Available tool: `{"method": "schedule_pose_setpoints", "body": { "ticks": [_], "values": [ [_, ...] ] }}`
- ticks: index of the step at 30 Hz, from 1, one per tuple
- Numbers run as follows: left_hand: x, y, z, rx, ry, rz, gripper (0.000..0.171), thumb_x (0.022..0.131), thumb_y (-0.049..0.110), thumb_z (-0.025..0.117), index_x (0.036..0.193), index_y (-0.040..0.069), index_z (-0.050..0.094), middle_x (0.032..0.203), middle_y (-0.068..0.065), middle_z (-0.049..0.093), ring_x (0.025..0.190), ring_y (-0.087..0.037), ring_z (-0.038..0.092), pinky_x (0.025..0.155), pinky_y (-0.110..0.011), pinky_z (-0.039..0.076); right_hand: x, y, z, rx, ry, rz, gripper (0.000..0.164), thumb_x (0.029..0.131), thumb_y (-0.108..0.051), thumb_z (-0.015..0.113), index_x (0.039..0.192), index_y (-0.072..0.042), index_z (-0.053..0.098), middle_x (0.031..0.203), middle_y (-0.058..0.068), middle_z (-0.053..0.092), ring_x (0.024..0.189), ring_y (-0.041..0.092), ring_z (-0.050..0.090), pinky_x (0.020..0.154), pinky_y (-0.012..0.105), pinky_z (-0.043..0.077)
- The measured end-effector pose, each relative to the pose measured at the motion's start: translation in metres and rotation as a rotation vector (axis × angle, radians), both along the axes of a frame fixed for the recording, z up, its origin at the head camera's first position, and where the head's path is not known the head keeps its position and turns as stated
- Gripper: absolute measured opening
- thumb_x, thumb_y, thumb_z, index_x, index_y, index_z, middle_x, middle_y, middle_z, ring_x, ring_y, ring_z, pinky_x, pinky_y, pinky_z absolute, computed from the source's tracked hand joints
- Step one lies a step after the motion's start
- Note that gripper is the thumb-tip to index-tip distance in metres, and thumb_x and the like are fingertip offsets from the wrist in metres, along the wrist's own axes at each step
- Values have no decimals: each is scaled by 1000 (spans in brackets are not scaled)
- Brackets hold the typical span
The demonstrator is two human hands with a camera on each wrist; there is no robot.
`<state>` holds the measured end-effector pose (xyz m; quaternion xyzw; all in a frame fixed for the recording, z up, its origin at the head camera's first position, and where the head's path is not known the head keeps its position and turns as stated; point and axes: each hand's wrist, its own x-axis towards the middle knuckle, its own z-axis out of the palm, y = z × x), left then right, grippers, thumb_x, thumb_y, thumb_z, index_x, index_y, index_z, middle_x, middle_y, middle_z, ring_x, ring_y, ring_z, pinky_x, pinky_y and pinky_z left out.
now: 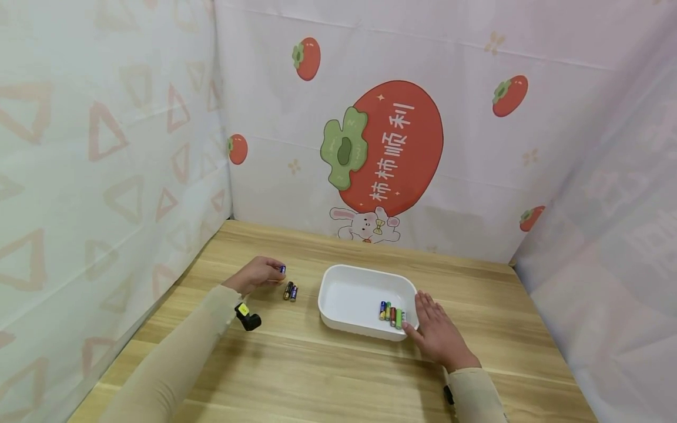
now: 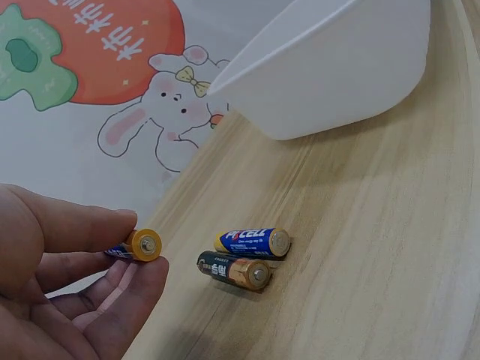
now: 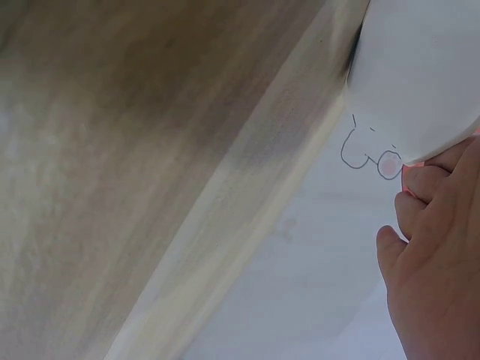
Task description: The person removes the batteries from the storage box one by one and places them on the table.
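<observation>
In the head view my left hand [image 1: 259, 274], left of the tray, pinches a battery [image 1: 282, 269] between thumb and fingers. The left wrist view shows this battery's gold end [image 2: 145, 245] at the fingertips. On the table beside that hand lie two more batteries side by side: a blue PKCELL one [image 2: 253, 241] and a black-and-copper one [image 2: 234, 270]. My right hand [image 1: 441, 333] rests against the right end of a white tray [image 1: 365, 271], its fingers straight and its thumb at the near corner. Several coloured batteries [image 1: 393, 315] lie in a row inside the tray's right part.
The wooden table [image 1: 296, 376] meets a printed cloth backdrop [image 1: 465, 194] at its back edge. Cloth walls [image 1: 121, 194] stand on the left and right. A small black wrist device [image 1: 247, 317] with a yellow mark sits at the left cuff.
</observation>
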<state>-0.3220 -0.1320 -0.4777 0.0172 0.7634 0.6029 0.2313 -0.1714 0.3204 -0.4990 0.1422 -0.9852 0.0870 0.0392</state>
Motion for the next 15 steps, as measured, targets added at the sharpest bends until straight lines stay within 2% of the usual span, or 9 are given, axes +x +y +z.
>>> {"method": "schedule_pose_setpoints", "body": {
  "ticks": [4,10,15],
  "values": [
    [0,-1,-5,-27,3,13,48,92,-2,64,135,-12,47,118,-22,59,97,-25,65,88,-40,55,0,-1,1,1,-1,-2,85,100,-57,38,150,9,19,158,21,16,144,37,13,116,53,14],
    [2,-3,-10,-31,-15,22,48,91,-2,65,135,-11,48,113,-20,61,97,-26,64,87,-39,55,1,0,1,-8,-2,0,85,100,-56,40,150,9,19,158,21,17,144,37,14,116,54,15],
    [4,-3,-14,-62,-13,23,47,90,-1,66,133,-10,50,109,-19,64,92,-24,65,82,-37,57,0,0,0,-13,-17,-3,86,100,-57,39,150,8,18,158,21,16,145,37,14,116,54,14]
  ]
}}
